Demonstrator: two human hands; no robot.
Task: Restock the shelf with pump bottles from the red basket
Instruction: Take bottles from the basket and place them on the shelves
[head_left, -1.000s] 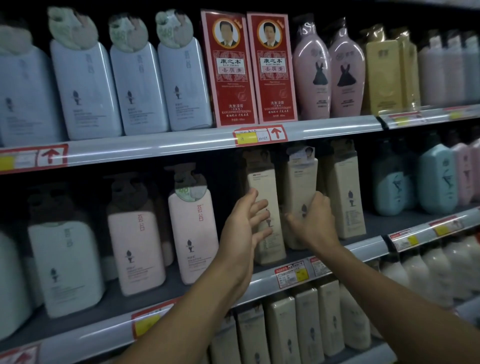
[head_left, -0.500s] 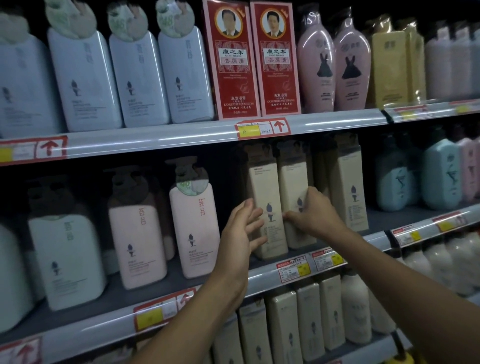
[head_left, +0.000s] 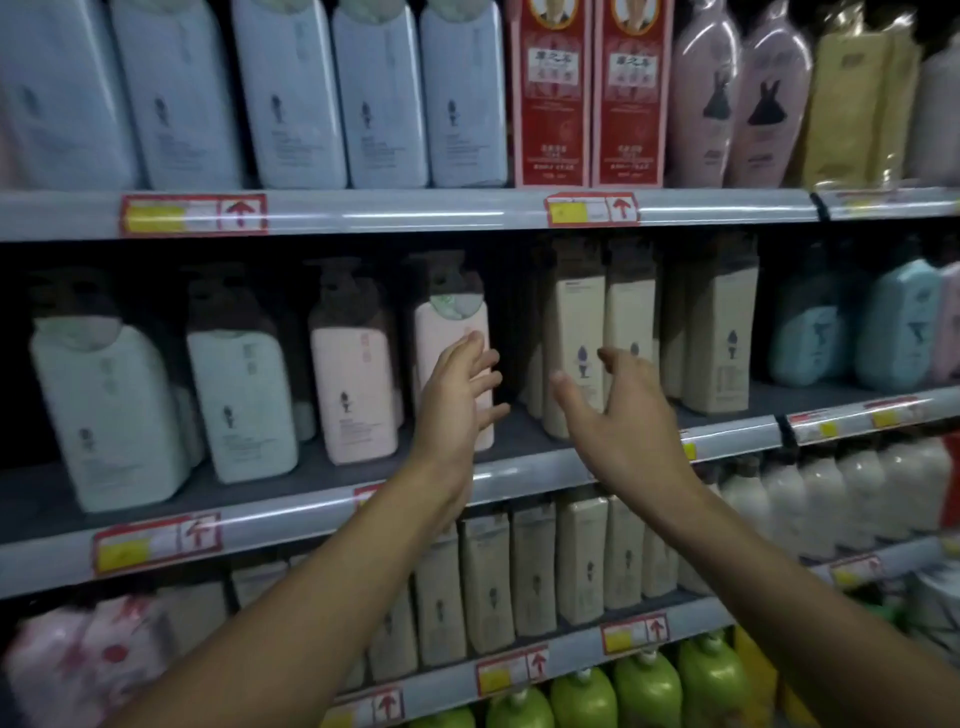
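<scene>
- Shelf edge rail (head_left: 311, 512) of the middle tier serves as landmark; above it, at far left, stand white-green pump bottles (head_left: 104, 410), then pink pump bottles (head_left: 353, 395), all upright in rows.
- Left hand (head_left: 457, 400) hangs just above the rail in front of the rightmost pink pump bottle (head_left: 453, 332), fingers straight and spread, holding nothing; whether the fingertips touch that bottle I cannot tell.
- Dark gap (head_left: 511, 353) lies above the rail between that pink bottle and the beige boxed bottles (head_left: 576, 338); it looks like the open room left on this tier.
- Right hand (head_left: 623, 415) sits above the rail in front of the beige boxed bottles, fingers apart and loosely bent, gripping nothing.
- Step in hand, as I judge it: a bottle has been seated among the beige ones and both hands are free of it.
- Red basket is not in view; the next move likely calls for turning down to it for another pump bottle.
- Edges to mind: the rail's lip below the hands and the upper shelf rail (head_left: 415, 213) overhead leave a low slot, so pump heads must go in upright and straight.
- Right of the beige row above the rail stand teal bottles (head_left: 904, 322), packed close.
</scene>
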